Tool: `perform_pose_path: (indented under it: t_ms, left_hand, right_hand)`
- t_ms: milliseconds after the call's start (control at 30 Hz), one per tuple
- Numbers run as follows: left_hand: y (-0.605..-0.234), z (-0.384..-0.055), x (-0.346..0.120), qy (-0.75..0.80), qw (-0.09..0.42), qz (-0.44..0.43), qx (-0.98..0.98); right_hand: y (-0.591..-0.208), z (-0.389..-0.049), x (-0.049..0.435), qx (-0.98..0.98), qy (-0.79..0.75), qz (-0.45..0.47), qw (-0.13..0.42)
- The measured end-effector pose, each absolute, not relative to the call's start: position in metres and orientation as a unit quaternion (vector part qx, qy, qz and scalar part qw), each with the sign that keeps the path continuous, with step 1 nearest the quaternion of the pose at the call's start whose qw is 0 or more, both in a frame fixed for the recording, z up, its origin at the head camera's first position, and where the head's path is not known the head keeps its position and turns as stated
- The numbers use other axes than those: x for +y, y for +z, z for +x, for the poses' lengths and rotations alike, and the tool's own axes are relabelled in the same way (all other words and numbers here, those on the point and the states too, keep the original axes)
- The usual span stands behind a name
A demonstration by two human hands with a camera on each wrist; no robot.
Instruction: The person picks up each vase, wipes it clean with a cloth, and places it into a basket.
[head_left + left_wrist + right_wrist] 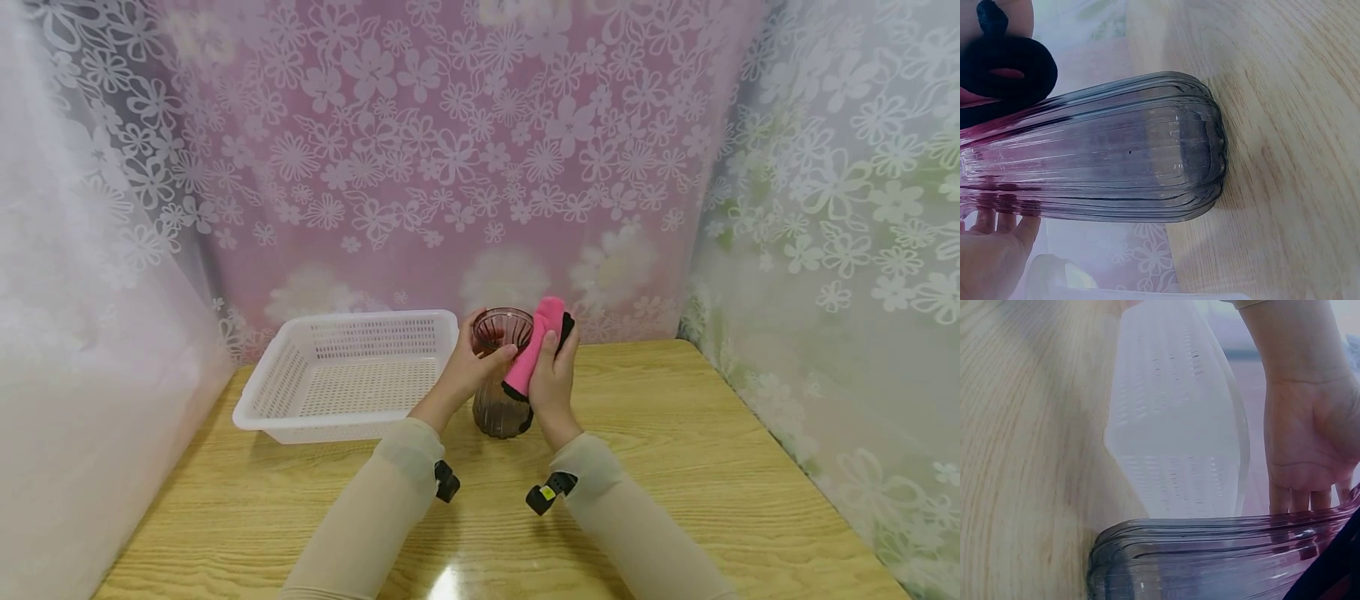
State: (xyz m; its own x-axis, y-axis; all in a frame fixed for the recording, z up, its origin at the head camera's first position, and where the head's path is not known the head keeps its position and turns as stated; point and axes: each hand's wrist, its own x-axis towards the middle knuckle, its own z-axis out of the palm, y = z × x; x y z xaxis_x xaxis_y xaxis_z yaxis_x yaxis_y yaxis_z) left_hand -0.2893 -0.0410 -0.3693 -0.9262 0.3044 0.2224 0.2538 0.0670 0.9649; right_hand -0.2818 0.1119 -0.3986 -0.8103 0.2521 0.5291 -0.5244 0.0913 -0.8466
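Note:
A ribbed, tinted glass vase [498, 417], purplish at the top and greyer below, stands on the table in the head view. My left hand [475, 362] grips its upper part from the left, with the thumb across the near side. The fingers [1025, 231] lie against the ribbed glass in the left wrist view. In my right hand [555, 379] is a folded pink cloth [534, 350] with a black edge, held at the vase's upper right side. The cloth's rolled black edge [1041, 69] appears beside the glass [1116, 150]. The right fingers are partly hidden behind the cloth.
To the left of the vase sits a white perforated plastic basket [258, 408], close to my left forearm. The wood-grain table [660, 467] extends to the right and front. Flowered curtains [480, 167] hang at the back and both sides.

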Motion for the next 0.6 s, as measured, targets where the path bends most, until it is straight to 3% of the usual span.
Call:
perform_pose_path:
  t_ms: [500, 600]
  left_hand:
    - [-0.381, -0.300, -0.038, 0.662, 0.003, 0.190, 0.725]
    - [-0.369, -0.290, -0.039, 0.660, 0.011, 0.196, 0.726]
  right_hand:
    - [-0.394, -0.271, 0.111, -0.682, 0.677, 0.086, 0.261]
    - [-0.393, -0.270, 0.111, -0.685, 0.682, 0.077, 0.247]
